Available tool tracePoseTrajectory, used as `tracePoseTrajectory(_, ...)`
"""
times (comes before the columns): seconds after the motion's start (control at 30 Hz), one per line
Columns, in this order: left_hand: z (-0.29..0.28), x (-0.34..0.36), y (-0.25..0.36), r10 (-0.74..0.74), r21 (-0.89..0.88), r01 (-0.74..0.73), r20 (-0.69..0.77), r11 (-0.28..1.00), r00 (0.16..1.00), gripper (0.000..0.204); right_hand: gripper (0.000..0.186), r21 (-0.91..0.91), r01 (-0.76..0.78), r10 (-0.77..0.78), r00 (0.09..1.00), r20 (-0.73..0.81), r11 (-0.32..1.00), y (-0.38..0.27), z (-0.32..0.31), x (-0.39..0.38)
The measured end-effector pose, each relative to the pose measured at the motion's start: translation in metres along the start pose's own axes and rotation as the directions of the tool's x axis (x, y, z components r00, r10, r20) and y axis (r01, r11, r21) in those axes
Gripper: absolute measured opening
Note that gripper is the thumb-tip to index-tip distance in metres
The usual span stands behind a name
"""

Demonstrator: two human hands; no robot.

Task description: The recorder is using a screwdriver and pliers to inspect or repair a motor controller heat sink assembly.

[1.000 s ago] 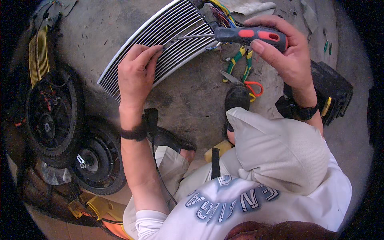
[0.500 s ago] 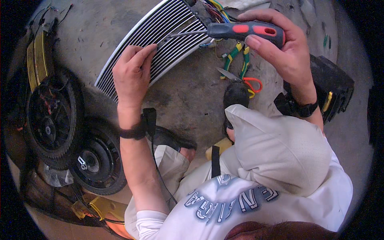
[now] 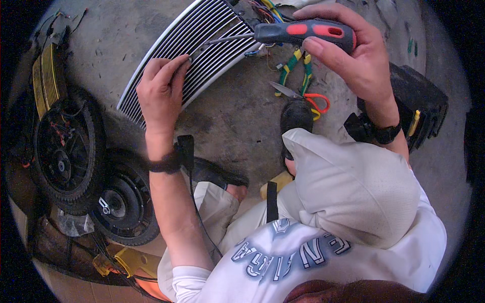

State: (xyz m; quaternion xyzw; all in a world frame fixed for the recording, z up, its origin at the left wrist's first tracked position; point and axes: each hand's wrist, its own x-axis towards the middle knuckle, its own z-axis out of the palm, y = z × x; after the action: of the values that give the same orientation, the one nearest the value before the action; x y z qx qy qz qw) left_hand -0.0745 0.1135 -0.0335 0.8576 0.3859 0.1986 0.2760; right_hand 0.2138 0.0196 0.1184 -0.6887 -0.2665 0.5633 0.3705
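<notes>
My right hand (image 3: 361,65) is wrapped round a black-and-red screwdriver (image 3: 283,33), its shaft pointing left across the curved silver slatted panel (image 3: 212,65). My left hand (image 3: 161,91) is pinched over the slats near the screwdriver's tip; what its fingertips hold is too small to make out. Coloured wires (image 3: 268,10) sit at the panel's right end. Below the screwdriver lie green-and-yellow pliers (image 3: 288,65) and orange-handled scissors (image 3: 318,98), beside my shoe (image 3: 295,118).
Two black wheels (image 3: 65,161) (image 3: 121,207) are at the left, below a yellow ribbed panel (image 3: 48,73). A black bulky object (image 3: 424,101) sits at the right. Yellow parts (image 3: 139,262) are at the lower left.
Both hands have moved a little left, the right one also upward with the screwdriver. The silver panel appears slightly shifted to the left.
</notes>
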Motion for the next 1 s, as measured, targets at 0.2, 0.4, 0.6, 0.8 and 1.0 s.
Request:
tracePoseTrajectory(0.2,-0.001,-0.003,0.000,-0.066,-0.031,0.066,0.024,0.997,0.998,0.016,0.038,0.067,0.105,-0.110,0.991,0.073,0.992,0.030,-0.012,0.007)
tracePoseTrajectory(0.4,0.004,-0.004,-0.005,0.013,0.016,-0.012,-0.036,1.000,0.999,0.017,0.038,0.078,0.163,-0.169,0.983,0.066,0.983,0.037,-0.010,0.009)
tracePoseTrajectory(0.6,0.005,-0.004,-0.007,0.086,0.055,-0.083,-0.060,0.995,0.995,0.017,0.037,0.054,0.207,-0.211,0.972,0.102,0.977,0.043,-0.014,0.012)
tracePoseTrajectory(0.8,0.006,-0.003,-0.008,0.065,0.018,-0.064,-0.046,0.998,0.997,0.017,0.035,0.161,-0.052,0.033,0.993,0.115,0.986,0.030,-0.002,0.006)
tracePoseTrajectory(1.0,0.003,-0.005,-0.003,0.009,-0.019,-0.010,-0.069,1.000,0.998,0.015,0.035,0.226,-0.069,0.032,0.986,0.164,0.972,0.007,0.018,0.008)
